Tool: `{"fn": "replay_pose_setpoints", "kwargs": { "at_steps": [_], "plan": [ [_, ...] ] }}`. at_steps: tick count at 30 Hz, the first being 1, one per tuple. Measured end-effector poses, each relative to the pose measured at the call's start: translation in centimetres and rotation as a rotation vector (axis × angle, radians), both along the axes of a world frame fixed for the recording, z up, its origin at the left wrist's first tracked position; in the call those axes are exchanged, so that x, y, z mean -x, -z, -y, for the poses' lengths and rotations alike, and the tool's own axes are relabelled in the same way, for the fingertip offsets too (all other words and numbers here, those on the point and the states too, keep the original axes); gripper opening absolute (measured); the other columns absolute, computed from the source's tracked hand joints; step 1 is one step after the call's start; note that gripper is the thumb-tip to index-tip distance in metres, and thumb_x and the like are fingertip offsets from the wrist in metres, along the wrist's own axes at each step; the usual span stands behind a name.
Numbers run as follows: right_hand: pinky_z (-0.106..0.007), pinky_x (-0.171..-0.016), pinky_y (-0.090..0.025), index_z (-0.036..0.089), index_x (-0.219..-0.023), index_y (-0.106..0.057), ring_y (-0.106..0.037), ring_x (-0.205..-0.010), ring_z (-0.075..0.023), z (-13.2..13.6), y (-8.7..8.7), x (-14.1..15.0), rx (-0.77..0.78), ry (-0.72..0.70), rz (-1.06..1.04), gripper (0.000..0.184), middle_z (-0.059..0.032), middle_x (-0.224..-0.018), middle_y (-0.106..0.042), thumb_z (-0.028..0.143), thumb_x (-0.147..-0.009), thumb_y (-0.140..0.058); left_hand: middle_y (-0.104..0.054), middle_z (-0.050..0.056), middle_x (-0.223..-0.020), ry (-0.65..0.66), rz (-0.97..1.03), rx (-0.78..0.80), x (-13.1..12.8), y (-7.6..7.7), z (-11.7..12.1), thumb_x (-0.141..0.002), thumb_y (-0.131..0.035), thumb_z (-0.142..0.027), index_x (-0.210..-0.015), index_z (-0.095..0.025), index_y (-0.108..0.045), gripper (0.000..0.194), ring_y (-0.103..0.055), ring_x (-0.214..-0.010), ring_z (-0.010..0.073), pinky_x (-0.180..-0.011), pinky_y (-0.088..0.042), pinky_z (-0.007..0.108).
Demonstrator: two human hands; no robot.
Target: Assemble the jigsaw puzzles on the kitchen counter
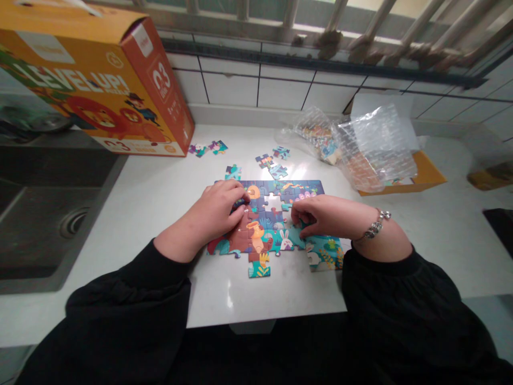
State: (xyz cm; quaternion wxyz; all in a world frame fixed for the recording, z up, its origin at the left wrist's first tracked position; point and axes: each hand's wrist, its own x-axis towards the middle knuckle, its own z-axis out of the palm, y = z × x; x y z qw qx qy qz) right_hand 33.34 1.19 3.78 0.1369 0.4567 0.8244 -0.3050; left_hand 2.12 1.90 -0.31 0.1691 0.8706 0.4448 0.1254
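A white countertop (140,187) holds a jigsaw puzzle (266,187) and box (100,91)

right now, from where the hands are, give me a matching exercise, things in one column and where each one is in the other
Things
1. orange puzzle box
2. clear plastic bag
3. bracelet
4. left hand

Places
a. on the right wrist
b. on the assembled puzzle
c. at the back left of the counter, beside the sink
d. lying partly over a yellow box

Right pairs: 1-c, 2-d, 3-a, 4-b
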Motion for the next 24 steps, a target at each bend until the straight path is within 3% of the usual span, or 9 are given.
{"fn": "replay_pose_setpoints", "kwargs": {
  "at_steps": [6, 13, 18, 21, 24],
  "plan": [
    [-0.029, -0.07, -0.043, 0.022, -0.099, -0.08, -0.061, -0.078, -0.016, -0.1, 0.0, 0.0, 0.062, -0.028, -0.048, 0.008, -0.0006, -0.089, -0.073, 0.02, -0.091, -0.081, -0.072, 0.013, -0.129, 0.004, 0.018, -0.005, 0.1, 0.2, 0.0, -0.098, -0.061, -0.026, -0.114, -0.022, -0.074, 0.021, -0.064, -0.124, 0.0322, -0.111, -0.052, 0.051],
    [-0.029, -0.071, -0.043, 0.02, -0.102, -0.08, -0.063, -0.078, -0.0162, 0.1, -0.2, 0.3, 0.05, -0.016, -0.007, 0.011, -0.0017, -0.092, -0.076, 0.021, -0.091, -0.083, -0.071, 0.013, -0.131, 0.01, 0.003, -0.004, 0.1, 0.2, 0.0, -0.1, -0.061, -0.027, -0.116, -0.021, -0.074, 0.021, -0.064, -0.124, 0.0321, -0.111, -0.052, 0.05],
    [-0.029, -0.071, -0.043, 0.02, -0.103, -0.079, -0.063, -0.079, -0.0164, 0.1, 0.0, 0.1, 0.051, -0.025, -0.017, 0.012, -0.0014, -0.092, -0.075, 0.02, -0.091, -0.081, -0.07, 0.015, -0.133, 0.017, -0.012, -0.018, -0.1, 0.2, 0.3, -0.103, -0.067, -0.039, -0.117, -0.021, -0.075, 0.025, -0.063, -0.127, 0.0344, -0.111, -0.051, 0.052],
    [-0.029, -0.07, -0.042, 0.021, -0.102, -0.079, -0.062, -0.078, -0.0165, 0.0, 0.2, -0.1, 0.041, -0.019, -0.019, 0.013, -0.0009, -0.091, -0.075, 0.022, -0.09, -0.083, -0.071, 0.013, -0.138, 0.12, 0.038, -0.01, -0.9, 0.5, 1.0, -0.101, -0.075, -0.046, -0.119, -0.023, -0.077, 0.03, -0.063, -0.131, 0.0353, -0.115, -0.048, 0.055],
    [-0.029, -0.068, -0.041, 0.021, -0.101, -0.078, -0.061, -0.076, -0.0159, 0.0, 0.2, -0.2, 0.042, -0.007, -0.012, 0.013, -0.0001, -0.089, -0.074, 0.021, -0.088, -0.082, -0.071, 0.011, -0.147, 0.321, 0.095, -0.01, -2.6, 1.2, 2.3, -0.102, -0.077, -0.045, -0.121, -0.027, -0.079, 0.026, -0.063, -0.138, 0.0346, -0.126, -0.039, 0.058]
  ]
}}
